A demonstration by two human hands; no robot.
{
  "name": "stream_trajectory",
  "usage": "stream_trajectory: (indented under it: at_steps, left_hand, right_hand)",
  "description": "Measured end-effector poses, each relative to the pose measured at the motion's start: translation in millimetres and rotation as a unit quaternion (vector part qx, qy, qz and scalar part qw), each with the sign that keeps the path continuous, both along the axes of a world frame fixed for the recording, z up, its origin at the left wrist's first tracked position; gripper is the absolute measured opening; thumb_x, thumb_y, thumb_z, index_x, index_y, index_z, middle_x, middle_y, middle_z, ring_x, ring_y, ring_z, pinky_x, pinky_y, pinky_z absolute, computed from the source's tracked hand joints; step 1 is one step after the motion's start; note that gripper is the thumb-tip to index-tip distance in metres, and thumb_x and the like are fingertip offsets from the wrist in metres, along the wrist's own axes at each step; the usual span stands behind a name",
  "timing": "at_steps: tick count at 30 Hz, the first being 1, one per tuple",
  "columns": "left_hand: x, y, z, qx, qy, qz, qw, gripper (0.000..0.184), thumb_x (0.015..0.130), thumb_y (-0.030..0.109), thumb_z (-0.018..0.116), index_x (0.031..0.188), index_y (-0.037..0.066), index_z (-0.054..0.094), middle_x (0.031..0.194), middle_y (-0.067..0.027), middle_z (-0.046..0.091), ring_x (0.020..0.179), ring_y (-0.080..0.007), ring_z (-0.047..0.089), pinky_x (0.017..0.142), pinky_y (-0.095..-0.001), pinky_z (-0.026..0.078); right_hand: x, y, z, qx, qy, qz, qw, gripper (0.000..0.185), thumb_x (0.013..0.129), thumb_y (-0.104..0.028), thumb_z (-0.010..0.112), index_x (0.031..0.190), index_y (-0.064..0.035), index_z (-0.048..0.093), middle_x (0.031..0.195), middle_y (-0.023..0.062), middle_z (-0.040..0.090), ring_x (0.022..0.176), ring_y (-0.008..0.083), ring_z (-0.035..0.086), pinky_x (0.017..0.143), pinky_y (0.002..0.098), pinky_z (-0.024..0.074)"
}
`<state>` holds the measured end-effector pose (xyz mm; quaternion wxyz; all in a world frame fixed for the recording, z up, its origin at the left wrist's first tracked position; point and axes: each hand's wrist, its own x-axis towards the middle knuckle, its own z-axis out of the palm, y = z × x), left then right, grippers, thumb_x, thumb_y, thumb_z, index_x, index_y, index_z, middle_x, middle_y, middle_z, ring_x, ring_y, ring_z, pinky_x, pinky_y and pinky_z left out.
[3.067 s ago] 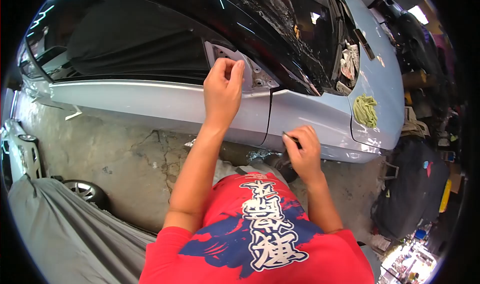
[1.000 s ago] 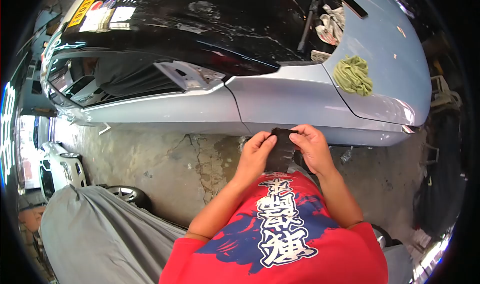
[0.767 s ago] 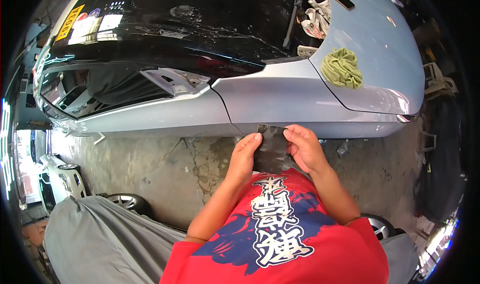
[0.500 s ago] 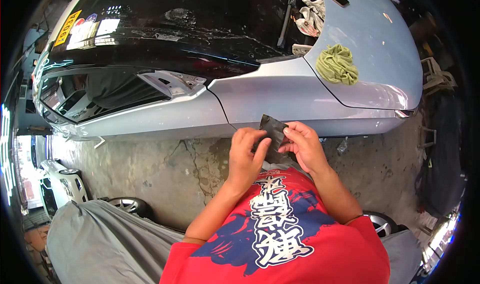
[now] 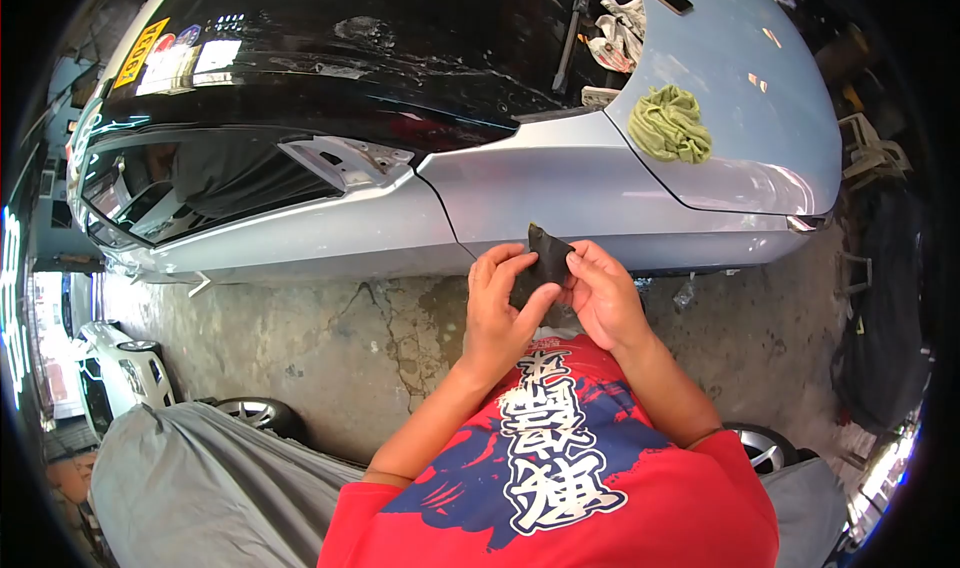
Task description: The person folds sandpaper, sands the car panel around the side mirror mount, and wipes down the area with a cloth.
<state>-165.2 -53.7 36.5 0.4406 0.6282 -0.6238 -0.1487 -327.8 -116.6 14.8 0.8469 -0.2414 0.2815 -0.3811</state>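
A small dark grey sheet that looks like sandpaper (image 5: 551,259) is held between both hands in front of my chest, and it is bent, with its top corner pointing up. My left hand (image 5: 497,306) grips its left side, fingers curled at the edge and thumb low in front. At the right edge, my right hand (image 5: 606,300) pinches it between thumb and fingers. Beyond the hands stands a silver-blue car (image 5: 540,193), apart from the sheet. A crumpled green cloth (image 5: 670,125) lies on its hood.
Crumpled plastic or paper (image 5: 618,36) lies near the wiper at the windshield base. The concrete floor (image 5: 340,338) is cracked. Behind me, a grey cover (image 5: 220,488) drapes over something beside a wheel (image 5: 258,417). A white plastic chair (image 5: 873,150) stands at the right.
The sheet was flatter and is now more bent, its top edge folding over. Both hands stay on it, with small shifts of the fingers.
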Motion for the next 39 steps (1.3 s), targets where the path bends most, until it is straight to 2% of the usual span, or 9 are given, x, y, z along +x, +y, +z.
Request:
stream_trajectory:
  at_steps: [3,4,10,16,19,25,31,37,39]
  left_hand:
    - [4,3,-7,0.042,0.195,-0.010,0.980,0.038,0.091,0.006,0.077,0.126,0.001,0.063,0.124,-0.0116,0.065,0.110,-0.0223,0.061,0.093,-0.0345,0.050]
    - [1,5,-2,0.118,0.344,0.004,0.932,0.033,0.095,0.004,0.074,0.125,0.002,0.061,0.114,-0.0062,0.064,0.100,-0.0126,0.060,0.087,-0.0276,0.049]
    - [3,5,-18,0.078,0.422,0.029,0.903,0.024,0.098,0.002,0.071,0.117,0.004,0.057,0.101,0.0009,0.057,0.088,-0.0059,0.054,0.079,-0.0223,0.048]
    - [5,6,-21,0.086,0.441,0.042,0.892,0.031,0.095,0.001,0.075,0.121,0.005,0.058,0.110,-0.0040,0.061,0.099,-0.0121,0.057,0.086,-0.0272,0.048]
    - [9,2,-5,-0.035,0.013,0.068,0.997,0.038,0.089,0.002,0.079,0.124,0.006,0.065,0.123,-0.0096,0.061,0.110,-0.0215,0.055,0.089,-0.0328,0.048]
    - [10,3,13,-0.014,-0.157,0.041,0.987,0.043,0.081,0.016,0.088,0.121,0.008,0.075,0.132,-0.0132,0.060,0.120,-0.0330,0.048,0.095,-0.0405,0.046]
    - [17,2,2,0.052,-0.072,-0.053,0.995,0.025,0.088,0.015,0.082,0.107,0.001,0.073,0.109,-0.0099,0.067,0.100,-0.0294,0.057,0.087,-0.0416,0.047]
    - [21,3,-12,0.094,0.156,0.024,0.983,0.017,0.095,0.014,0.076,0.094,-0.001,0.067,0.085,-0.0100,0.062,0.079,-0.0252,0.058,0.072,-0.0358,0.047]
    - [21,3,-10,0.122,0.222,0.011,0.967,0.017,0.097,0.013,0.074,0.094,-0.002,0.067,0.084,-0.0084,0.060,0.076,-0.0204,0.055,0.069,-0.0331,0.045]
  right_hand:
    - [-6,-8,-2,-0.003,0.010,0.006,1.000,0.017,0.109,-0.021,0.055,0.114,-0.0067,0.063,0.107,0.0032,0.069,0.096,0.0126,0.067,0.087,0.0328,0.0544]
    - [-8,-11,-2,-0.007,0.014,0.009,1.000,0.017,0.109,-0.021,0.056,0.114,-0.0069,0.063,0.108,0.0031,0.069,0.096,0.0125,0.067,0.087,0.0326,0.0544]
    - [1,-7,6,-0.007,0.052,-0.036,0.998,0.016,0.106,-0.018,0.060,0.115,-0.0050,0.063,0.106,0.0035,0.069,0.093,0.0102,0.066,0.086,0.0304,0.0523]
    - [7,3,-9,-0.073,0.097,-0.016,0.992,0.014,0.103,-0.012,0.065,0.113,-0.0024,0.066,0.098,-0.0006,0.068,0.087,0.0035,0.059,0.080,0.0235,0.0486]
    - [5,-2,-9,-0.124,0.156,-0.013,0.980,0.011,0.104,-0.009,0.063,0.111,-0.0001,0.067,0.098,0.0001,0.070,0.088,0.0050,0.061,0.080,0.0220,0.0494]
    - [6,-6,7,-0.166,0.227,0.019,0.959,0.012,0.104,-0.011,0.064,0.103,0.0006,0.067,0.093,-0.0011,0.067,0.087,0.0031,0.057,0.078,0.0220,0.0479]
    - [6,-8,3,-0.208,0.261,0.047,0.941,0.016,0.103,-0.012,0.067,0.108,0.0026,0.068,0.093,0.0005,0.068,0.087,0.0047,0.060,0.077,0.0228,0.0498]
    - [34,1,14,-0.165,0.225,-0.173,0.945,0.030,0.096,-0.008,0.074,0.123,0.0034,0.065,0.106,0.0049,0.069,0.097,0.0094,0.065,0.085,0.0253,0.0533]
    - [34,0,21,-0.094,0.157,-0.105,0.978,0.028,0.095,-0.008,0.075,0.120,0.0027,0.066,0.102,0.0039,0.070,0.095,0.0094,0.065,0.084,0.0253,0.0537]
